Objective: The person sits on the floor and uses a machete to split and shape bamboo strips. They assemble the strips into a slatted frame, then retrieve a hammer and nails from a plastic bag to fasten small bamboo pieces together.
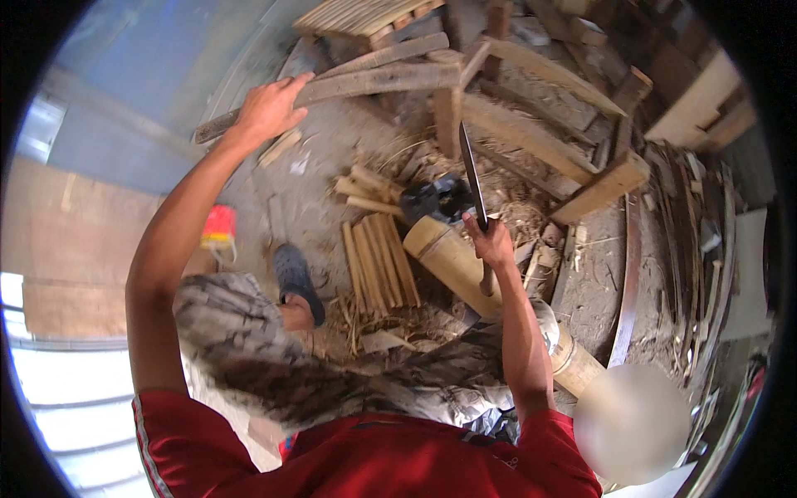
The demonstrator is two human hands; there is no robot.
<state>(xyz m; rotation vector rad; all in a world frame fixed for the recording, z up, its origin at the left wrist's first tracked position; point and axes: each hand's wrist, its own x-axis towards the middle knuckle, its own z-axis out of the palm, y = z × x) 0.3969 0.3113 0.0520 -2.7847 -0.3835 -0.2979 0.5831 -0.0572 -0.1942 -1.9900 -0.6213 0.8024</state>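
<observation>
Here, right hand: my right hand (pixel 490 242) is clenched on the handle of a long knife (pixel 472 170), blade pointing up.
Left hand: my left hand (pixel 267 109) grips a long wooden slat (pixel 365 83).
Bamboo: a thick bamboo section (pixel 452 261) lies under the knife, beside split bamboo strips (pixel 380 261) on the floor.

A red container (pixel 219 226) stood at left of centre. A dark sandal (pixel 297 280) lay mid-frame beside split bamboo strips (pixel 380 261). Wooden planks (pixel 531 137) crowded the upper right.
</observation>
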